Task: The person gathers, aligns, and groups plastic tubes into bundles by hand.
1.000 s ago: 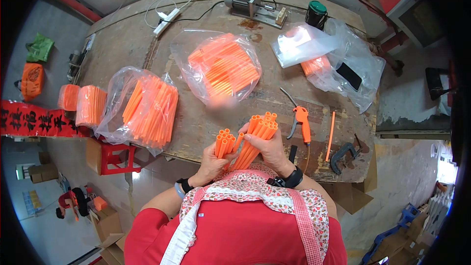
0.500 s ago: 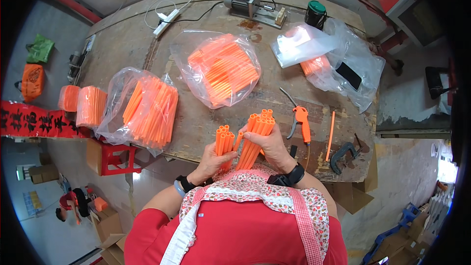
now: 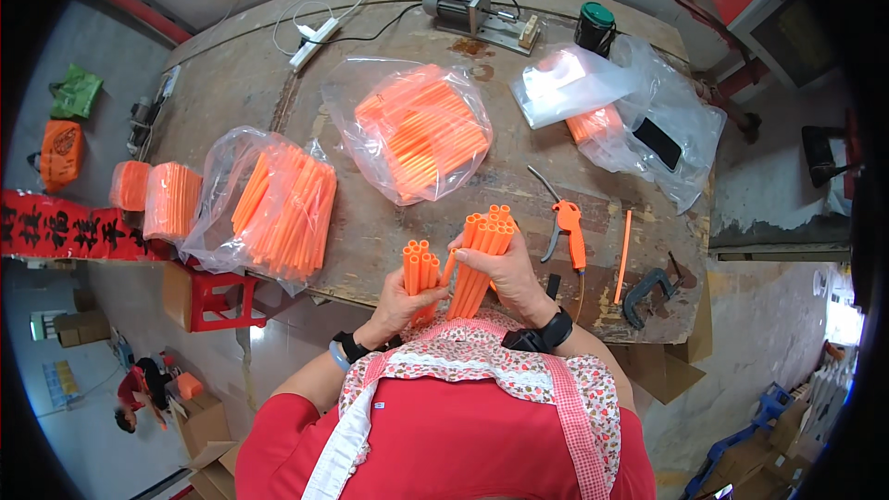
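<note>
At the near edge of the worktop (image 3: 370,227), the left hand (image 3: 396,304) closes its grip around a small bundle of orange tubes (image 3: 414,272). Just beside it, the right hand (image 3: 514,273) clasps a larger bundle (image 3: 482,252). The tubes look light, stiff and slick, probably best gathered firmly below their open ends.

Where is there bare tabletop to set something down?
Bare wood shows between the power strip and left bag of orange tubes, and between the middle bag and air gun. It's crowded at right, where clear plastic lies under a phone.
</note>
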The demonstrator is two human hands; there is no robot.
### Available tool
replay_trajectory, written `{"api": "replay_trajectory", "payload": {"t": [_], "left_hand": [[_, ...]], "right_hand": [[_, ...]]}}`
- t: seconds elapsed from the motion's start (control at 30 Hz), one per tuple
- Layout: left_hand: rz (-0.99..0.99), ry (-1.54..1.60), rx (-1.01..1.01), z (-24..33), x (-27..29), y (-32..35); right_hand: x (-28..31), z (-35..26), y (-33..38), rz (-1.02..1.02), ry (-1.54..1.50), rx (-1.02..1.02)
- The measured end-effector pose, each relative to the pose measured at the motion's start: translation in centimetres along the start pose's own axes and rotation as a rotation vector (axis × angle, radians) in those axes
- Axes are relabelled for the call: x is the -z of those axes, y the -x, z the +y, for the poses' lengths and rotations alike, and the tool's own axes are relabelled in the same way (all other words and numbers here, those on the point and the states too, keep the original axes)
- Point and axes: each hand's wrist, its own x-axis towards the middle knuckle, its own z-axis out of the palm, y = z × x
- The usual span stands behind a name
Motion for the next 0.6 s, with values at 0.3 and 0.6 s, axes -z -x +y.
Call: {"api": "replay_trajectory", "payload": {"t": [0.3, 0.6], "left_hand": [[-0.037, 0.123, 0.059, 0.3, 0.7, -0.2], [-0.058, 0.159, 0.083, 0.2, 1.1, -0.3]], "right_hand": [[0.6, 0.7, -0.5, -0.019, 0.011, 0.004], [0.8, 0.8, -0.8, -0.081, -0.093, -0.039]]}}
